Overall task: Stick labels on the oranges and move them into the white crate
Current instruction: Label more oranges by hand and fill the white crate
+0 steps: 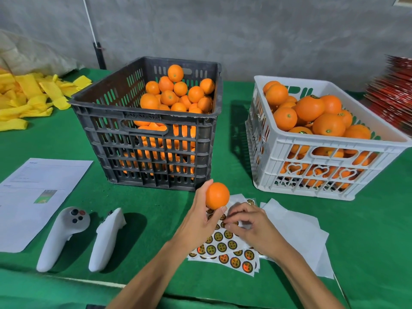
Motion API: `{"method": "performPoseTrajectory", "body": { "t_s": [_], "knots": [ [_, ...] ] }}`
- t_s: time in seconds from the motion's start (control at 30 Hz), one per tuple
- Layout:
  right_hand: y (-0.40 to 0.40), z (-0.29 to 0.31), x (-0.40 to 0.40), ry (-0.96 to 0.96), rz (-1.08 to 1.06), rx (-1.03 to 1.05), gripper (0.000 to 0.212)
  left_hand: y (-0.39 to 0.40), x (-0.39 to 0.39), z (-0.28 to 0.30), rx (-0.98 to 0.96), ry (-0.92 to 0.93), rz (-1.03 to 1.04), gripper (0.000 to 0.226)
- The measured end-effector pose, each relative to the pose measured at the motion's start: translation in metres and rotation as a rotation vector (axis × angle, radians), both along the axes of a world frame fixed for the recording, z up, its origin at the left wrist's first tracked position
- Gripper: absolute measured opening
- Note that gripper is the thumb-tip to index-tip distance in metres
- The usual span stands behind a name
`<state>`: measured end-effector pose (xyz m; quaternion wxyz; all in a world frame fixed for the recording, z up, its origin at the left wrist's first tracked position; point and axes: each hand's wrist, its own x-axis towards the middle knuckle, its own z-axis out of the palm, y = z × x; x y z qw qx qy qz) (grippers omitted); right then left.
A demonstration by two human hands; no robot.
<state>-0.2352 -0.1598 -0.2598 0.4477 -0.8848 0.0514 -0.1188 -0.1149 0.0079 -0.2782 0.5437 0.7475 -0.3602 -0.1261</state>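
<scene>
Two white controllers (80,237) lie at the left. My left hand (198,221) holds one orange (217,195) before the dark crate (151,121). My right hand (249,226) pinches at the label sheet (231,250). The white crate (321,161), full of oranges, stands at the right.

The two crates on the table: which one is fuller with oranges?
The white crate on the right; its oranges reach its rim, while the dark crate is filled only on its right side.

A bare green strip runs up mid-frame between the dark crate (153,139) and the white crate (316,166), right of centre.
</scene>
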Motion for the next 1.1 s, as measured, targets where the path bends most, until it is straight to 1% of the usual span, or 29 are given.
{"method": "performPoseTrajectory", "body": {
  "t_s": [0.07, 0.17, 0.3, 0.33, 0.43, 0.57, 0.6, 0.63, 0.7, 0.73, 0.87, 1.0, 1.1],
  "knots": [
    [0.001, 0.000, 0.000, 0.002, 0.003, -0.014, 0.011, 0.000, 0.000, -0.001, 0.001, 0.003, 0.005, 0.082],
    [0.004, 0.001, -0.001, -0.032, 0.031, -0.124, 0.015, 0.001, 0.000, -0.001, 0.003, -0.003, 0.004, 0.081],
    [0.005, 0.005, -0.002, -0.012, 0.040, -0.187, 0.041, 0.000, 0.001, 0.001, -0.012, -0.007, 0.007, 0.080],
    [0.005, 0.006, -0.002, -0.008, 0.058, -0.201, 0.044, 0.001, 0.001, 0.001, -0.014, -0.010, 0.005, 0.079],
    [0.005, 0.011, 0.000, -0.017, 0.096, -0.193, 0.040, 0.002, 0.001, 0.001, -0.015, -0.010, 0.008, 0.079],
    [0.006, 0.013, -0.001, -0.070, 0.115, -0.315, 0.033, 0.001, 0.001, 0.001, -0.009, -0.018, -0.002, 0.079],
    [0.005, 0.012, -0.001, -0.075, 0.118, -0.313, 0.032, 0.001, 0.001, 0.000, -0.008, -0.018, 0.000, 0.079],
    [0.006, 0.011, -0.002, -0.065, 0.116, -0.266, 0.031, 0.001, 0.001, 0.000, -0.006, -0.018, 0.002, 0.079],
    [0.005, 0.010, -0.003, -0.022, 0.085, -0.105, 0.029, 0.000, 0.001, -0.001, -0.005, -0.015, -0.001, 0.080],
    [0.005, 0.009, -0.003, -0.008, 0.068, -0.063, 0.029, 0.000, 0.001, -0.001, -0.006, -0.018, -0.003, 0.080],
    [0.003, 0.008, -0.002, -0.015, 0.073, -0.067, 0.026, -0.001, 0.001, -0.001, 0.005, -0.013, 0.001, 0.080],
    [0.000, 0.006, -0.001, -0.035, 0.098, -0.158, 0.024, -0.002, 0.001, -0.001, -0.001, -0.005, 0.000, 0.080],
    [0.004, 0.009, -0.003, 0.015, 0.062, -0.078, 0.031, -0.002, 0.001, -0.001, -0.001, -0.002, 0.000, 0.081]
  ]
}}
